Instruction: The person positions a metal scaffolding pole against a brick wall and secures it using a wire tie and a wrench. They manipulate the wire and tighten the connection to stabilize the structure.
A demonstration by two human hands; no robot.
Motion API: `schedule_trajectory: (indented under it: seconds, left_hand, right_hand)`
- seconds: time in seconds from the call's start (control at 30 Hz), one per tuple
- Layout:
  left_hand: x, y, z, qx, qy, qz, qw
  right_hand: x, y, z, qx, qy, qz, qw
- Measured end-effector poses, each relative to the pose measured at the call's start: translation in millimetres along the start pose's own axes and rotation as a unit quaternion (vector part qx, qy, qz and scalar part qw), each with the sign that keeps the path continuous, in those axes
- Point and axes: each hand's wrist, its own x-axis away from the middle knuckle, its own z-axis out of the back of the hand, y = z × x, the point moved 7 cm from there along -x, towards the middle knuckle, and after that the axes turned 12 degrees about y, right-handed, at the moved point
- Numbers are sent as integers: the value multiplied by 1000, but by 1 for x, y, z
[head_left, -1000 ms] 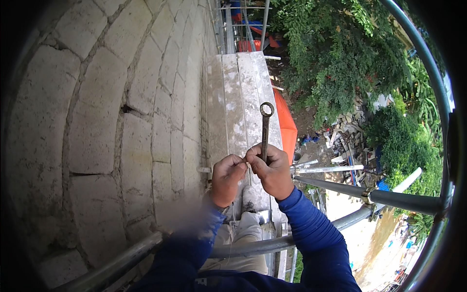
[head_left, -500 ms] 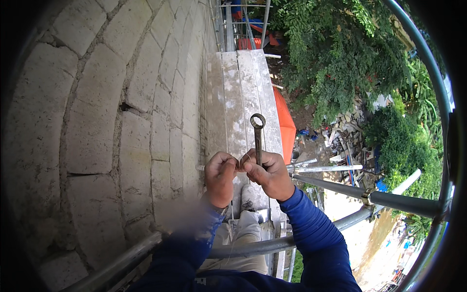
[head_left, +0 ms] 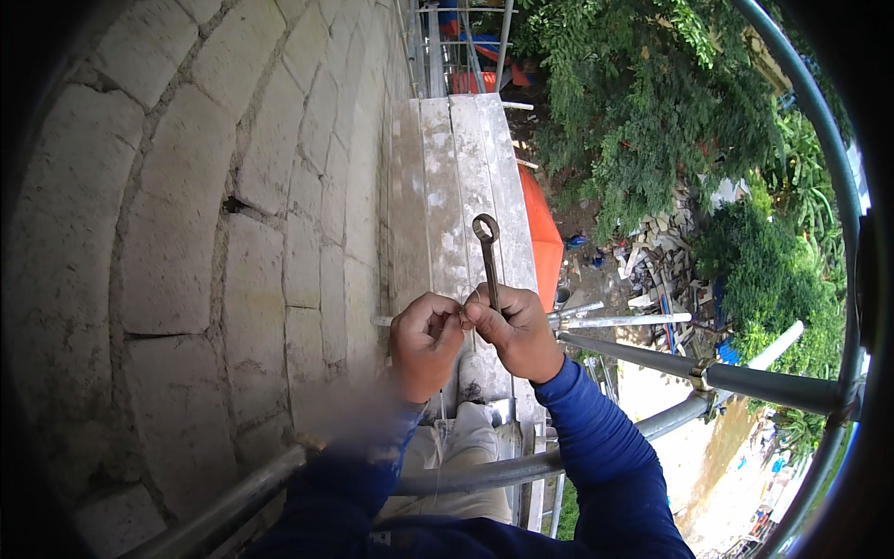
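Scaffold planks [head_left: 467, 177] lay below; blur smudged the left sleeve [head_left: 345, 489]. Left hand [head_left: 425, 349], pinched closed, met right hand [head_left: 520, 337], which clasped a ring wrench [head_left: 490, 264].

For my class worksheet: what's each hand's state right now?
Left hand: closed; whether it pinches anything cannot be told.
Right hand: closed, holding a wrench.

Along the left, a block wall [head_left: 177, 252], with a plank walkway [head_left: 447, 177] just to its right, and past the walkway's right edge a tarpaulin [head_left: 542, 233], then a rubble pile [head_left: 663, 252] and trees [head_left: 643, 112]. Over the walkway, left hand [head_left: 428, 345] and right hand [head_left: 517, 334] side by side, seemingly touching, hard to tell at this size, with a wrench [head_left: 490, 265] in the right one, ring end ahead. Nearer, a scaffold tube [head_left: 484, 477] across the legs [head_left: 473, 438].
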Motion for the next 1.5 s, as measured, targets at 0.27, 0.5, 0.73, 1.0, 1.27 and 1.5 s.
schedule_trajectory:
  seconds: [0.27,0.5,0.73,1.0,1.27,1.5]
  left_hand:
    - [1,38,0,-194,47,-172,965]
    - [2,53,-4,-229,28,-310,922]
    - [0,46,-3,-220,2,-276,936]
    - [0,-4,10,-51,-14,23,998]
    - [-2,-7,6,37,-34,104,993]
    - [-4,-8,5,65,-39,97,992]
  right_hand:
    - [3,10,5,11,10,-89,996]
    - [4,6,-1,-7,8,-55,998]
    - [4,10,1,0,14,-112,994]
    - [3,0,-1,48,27,-66,996]
    - [0,-13,3,121,51,-35,991]
    - [0,-5,8,116,59,-43,991]
